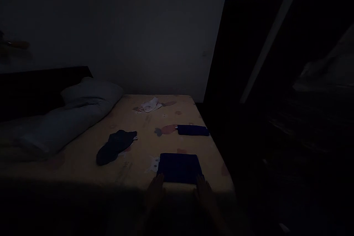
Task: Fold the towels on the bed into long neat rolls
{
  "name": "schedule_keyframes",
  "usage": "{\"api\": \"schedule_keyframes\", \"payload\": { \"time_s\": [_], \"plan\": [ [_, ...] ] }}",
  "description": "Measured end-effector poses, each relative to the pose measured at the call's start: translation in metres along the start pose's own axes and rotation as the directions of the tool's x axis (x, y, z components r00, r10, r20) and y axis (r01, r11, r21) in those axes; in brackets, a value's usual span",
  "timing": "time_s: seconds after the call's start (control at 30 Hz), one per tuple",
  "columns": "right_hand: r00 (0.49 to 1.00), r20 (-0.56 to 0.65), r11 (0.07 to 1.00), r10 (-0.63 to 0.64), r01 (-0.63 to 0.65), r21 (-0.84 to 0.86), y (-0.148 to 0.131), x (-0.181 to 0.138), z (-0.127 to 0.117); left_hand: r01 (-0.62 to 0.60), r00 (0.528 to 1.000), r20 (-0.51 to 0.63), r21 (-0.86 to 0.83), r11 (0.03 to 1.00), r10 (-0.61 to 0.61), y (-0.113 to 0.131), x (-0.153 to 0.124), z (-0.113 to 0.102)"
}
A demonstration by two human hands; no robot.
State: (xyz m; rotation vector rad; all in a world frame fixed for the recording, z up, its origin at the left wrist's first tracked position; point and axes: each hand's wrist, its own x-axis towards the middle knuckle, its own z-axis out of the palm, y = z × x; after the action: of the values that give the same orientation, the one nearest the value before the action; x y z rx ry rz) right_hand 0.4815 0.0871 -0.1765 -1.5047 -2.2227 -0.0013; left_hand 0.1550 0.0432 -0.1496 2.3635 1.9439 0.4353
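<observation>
A dark blue cloth folded into a rectangle point(179, 168) lies flat near the front edge of the bed. My left hand point(155, 190) is at its near left corner, fingers stretched forward along the edge. At the near right corner is my right hand point(204, 191), its fingers also stretched out and touching or just beside the cloth. Dim light hides the thumbs. Beyond lies a narrow folded blue cloth point(193, 130) with a small pale tag at its left end. A dark crumpled garment point(116, 146) rests to the left.
The bed point(149, 123) has a pale patterned sheet. Toward the far side sits a small crumpled white cloth point(151, 105). Pillows or bedding point(80, 114) lie at the left against a dark headboard point(41, 84). A dark doorway point(246, 44) stands at the back right.
</observation>
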Motion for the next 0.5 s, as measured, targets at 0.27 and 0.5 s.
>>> {"api": "schedule_keyframes", "payload": {
  "time_s": [0.27, 0.5],
  "plan": [
    [0.998, -0.012, 0.991, 0.065, -0.063, 0.118, -0.017, -0.005, -0.037, -0.029, 0.995, -0.093, -0.014, 0.999, 0.028, 0.015, -0.013, -0.029],
    [0.994, -0.041, 0.98, 0.103, -0.094, 0.177, -0.024, -0.057, -0.062, 0.052, 0.989, -0.139, -0.057, 0.997, -0.059, 0.018, -0.036, -0.034]
  ]
}}
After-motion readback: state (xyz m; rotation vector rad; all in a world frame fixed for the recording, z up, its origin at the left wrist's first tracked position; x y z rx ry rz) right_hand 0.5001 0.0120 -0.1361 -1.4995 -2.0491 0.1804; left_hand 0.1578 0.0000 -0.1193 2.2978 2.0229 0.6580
